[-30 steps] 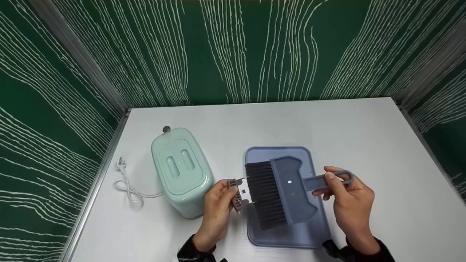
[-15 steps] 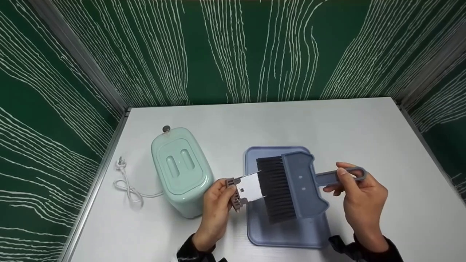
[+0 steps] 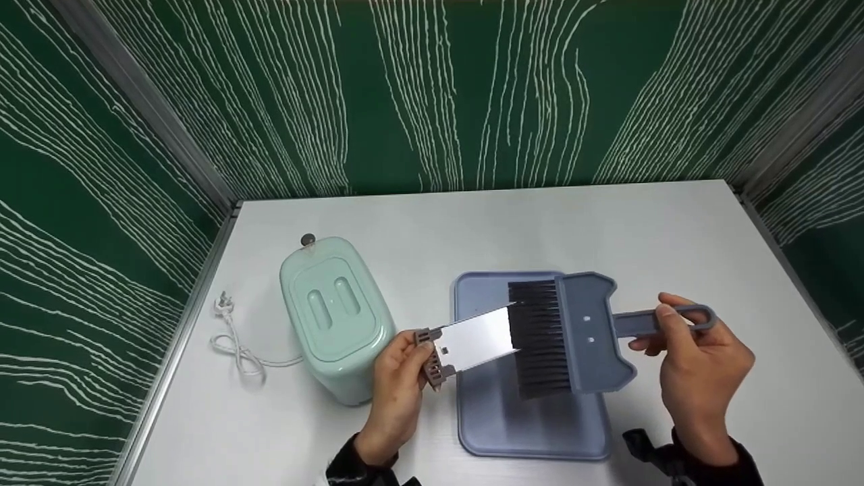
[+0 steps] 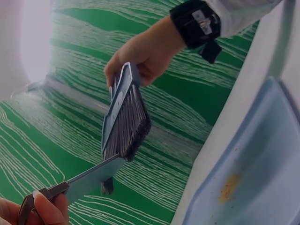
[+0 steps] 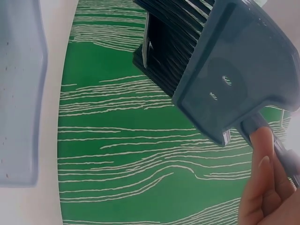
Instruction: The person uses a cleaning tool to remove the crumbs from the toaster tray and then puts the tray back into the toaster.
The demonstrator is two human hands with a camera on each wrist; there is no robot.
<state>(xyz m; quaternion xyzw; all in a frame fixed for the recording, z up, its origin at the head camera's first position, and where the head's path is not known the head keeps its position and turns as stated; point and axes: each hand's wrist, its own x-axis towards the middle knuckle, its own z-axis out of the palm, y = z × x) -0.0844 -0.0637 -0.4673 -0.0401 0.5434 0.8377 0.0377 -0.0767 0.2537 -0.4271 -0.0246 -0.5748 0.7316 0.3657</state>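
Note:
My left hand (image 3: 398, 391) pinches a metal crumb tray (image 3: 480, 339) by its brown slotted end, thumb on top. My right hand (image 3: 705, 364) grips the handle of a blue-grey brush (image 3: 594, 337) with dark bristles. The bristles lie over the far end of the crumb tray and hide it in the head view; the left wrist view shows that end touching the bristles (image 4: 129, 122). Both are held above a blue tray (image 3: 533, 439), on which brownish crumbs (image 4: 229, 187) lie in the left wrist view.
A mint-green toaster (image 3: 337, 304) stands just left of my left hand. Its white cord and plug (image 3: 225, 307) lie on the white table (image 3: 432, 229) further left. Green patterned panels (image 3: 405, 94) rise behind and beside the table.
My right hand has drawn the brush to the right and slightly away, uncovering more of the crumb tray. My left hand has shifted only slightly left.

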